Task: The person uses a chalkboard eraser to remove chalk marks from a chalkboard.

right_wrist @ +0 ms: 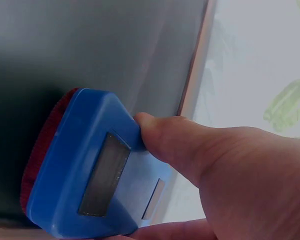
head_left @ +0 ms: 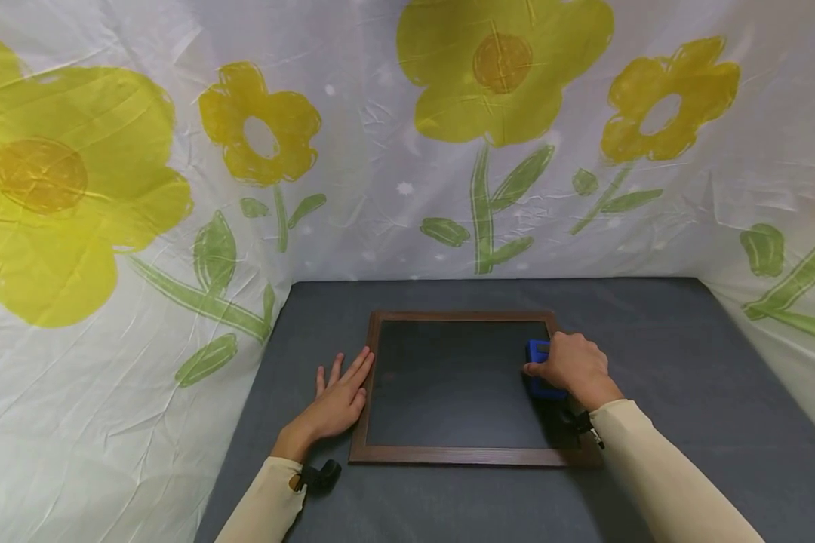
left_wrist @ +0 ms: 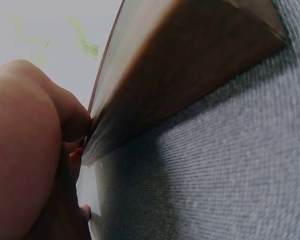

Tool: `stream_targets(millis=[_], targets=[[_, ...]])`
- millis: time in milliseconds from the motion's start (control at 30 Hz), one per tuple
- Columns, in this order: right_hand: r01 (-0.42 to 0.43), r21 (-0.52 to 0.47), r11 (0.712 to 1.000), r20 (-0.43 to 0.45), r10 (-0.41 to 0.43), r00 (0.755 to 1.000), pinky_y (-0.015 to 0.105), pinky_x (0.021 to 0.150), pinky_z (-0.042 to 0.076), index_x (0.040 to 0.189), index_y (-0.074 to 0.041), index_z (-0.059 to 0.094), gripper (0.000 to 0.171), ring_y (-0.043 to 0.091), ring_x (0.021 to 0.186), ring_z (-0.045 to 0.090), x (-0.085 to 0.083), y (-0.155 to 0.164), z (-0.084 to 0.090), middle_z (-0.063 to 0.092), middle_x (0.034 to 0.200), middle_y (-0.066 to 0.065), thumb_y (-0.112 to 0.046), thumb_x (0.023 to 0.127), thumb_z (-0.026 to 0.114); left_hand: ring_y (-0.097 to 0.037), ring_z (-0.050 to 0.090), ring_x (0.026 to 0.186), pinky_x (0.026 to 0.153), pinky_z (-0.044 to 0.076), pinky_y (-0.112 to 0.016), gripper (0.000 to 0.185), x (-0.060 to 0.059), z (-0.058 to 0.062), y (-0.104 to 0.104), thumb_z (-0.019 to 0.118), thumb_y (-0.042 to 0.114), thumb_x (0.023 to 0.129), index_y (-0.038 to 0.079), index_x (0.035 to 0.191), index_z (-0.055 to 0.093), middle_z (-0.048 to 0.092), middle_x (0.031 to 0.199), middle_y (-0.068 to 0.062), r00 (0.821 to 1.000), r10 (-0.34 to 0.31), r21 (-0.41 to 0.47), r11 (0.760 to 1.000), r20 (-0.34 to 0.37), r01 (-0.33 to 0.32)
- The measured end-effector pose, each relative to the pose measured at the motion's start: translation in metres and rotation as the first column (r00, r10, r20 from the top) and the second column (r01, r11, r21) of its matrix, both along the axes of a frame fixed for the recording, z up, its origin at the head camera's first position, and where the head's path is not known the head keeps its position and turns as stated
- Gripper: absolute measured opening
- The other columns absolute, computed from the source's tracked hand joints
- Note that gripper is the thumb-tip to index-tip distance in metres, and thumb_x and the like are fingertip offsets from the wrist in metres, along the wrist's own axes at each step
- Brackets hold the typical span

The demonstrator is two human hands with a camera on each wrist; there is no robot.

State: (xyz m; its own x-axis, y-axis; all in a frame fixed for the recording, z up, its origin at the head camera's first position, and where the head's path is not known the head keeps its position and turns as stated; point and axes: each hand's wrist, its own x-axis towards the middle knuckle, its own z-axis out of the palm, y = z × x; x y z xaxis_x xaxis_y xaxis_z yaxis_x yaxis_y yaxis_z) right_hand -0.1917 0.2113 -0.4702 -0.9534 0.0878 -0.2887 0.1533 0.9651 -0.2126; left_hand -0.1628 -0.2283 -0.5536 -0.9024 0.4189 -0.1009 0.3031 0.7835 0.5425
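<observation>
A dark chalkboard (head_left: 451,381) in a brown wooden frame (head_left: 462,455) lies flat on the grey table. My right hand (head_left: 573,366) grips a blue eraser (head_left: 536,369) with a red felt underside (right_wrist: 42,145), pressed on the board near its right edge; my thumb (right_wrist: 175,137) lies on the blue body (right_wrist: 85,185). Beside the frame's left edge my left hand (head_left: 336,400) rests flat on the table, fingers straight. In the left wrist view the fingers (left_wrist: 72,122) touch the frame's side (left_wrist: 180,70).
The grey table (head_left: 686,362) is enclosed by a white cloth with yellow flowers (head_left: 258,124) at the back and both sides. Bare table surface (left_wrist: 230,170) lies around the board.
</observation>
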Motion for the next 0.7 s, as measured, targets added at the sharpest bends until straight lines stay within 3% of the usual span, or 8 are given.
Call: stream_targets(millis=[400, 700], targets=[[0.003, 0.002, 1.000, -0.010, -0.003, 1.000, 0.047, 0.060, 0.058, 0.129, 0.012, 0.066, 0.081, 0.034, 0.073, 0.066, -0.0013, 0.0033, -0.0023, 0.070, 0.094, 0.025, -0.057, 0.091, 0.084, -0.053, -0.006, 0.168, 0.123, -0.011, -0.082, 0.070, -0.0010, -0.0008, 0.0001, 0.043, 0.014, 0.114, 0.012, 0.178, 0.014, 0.007, 0.186, -0.005, 1.000, -0.006, -0.004, 1.000, 0.008, 0.006], [-0.022, 0.013, 1.000, -0.018, 0.022, 1.000, 0.048, 0.060, 0.059, 0.126, 0.013, 0.068, 0.074, 0.032, 0.070, 0.067, -0.0010, -0.0031, -0.0037, 0.071, 0.091, 0.025, -0.052, 0.093, 0.084, -0.056, -0.002, 0.167, 0.122, -0.010, -0.083, 0.066, 0.0019, -0.0024, 0.0009, 0.042, 0.014, 0.114, 0.010, 0.177, 0.020, 0.013, 0.186, -0.008, 0.999, 0.005, 0.038, 0.999, -0.031, -0.004]])
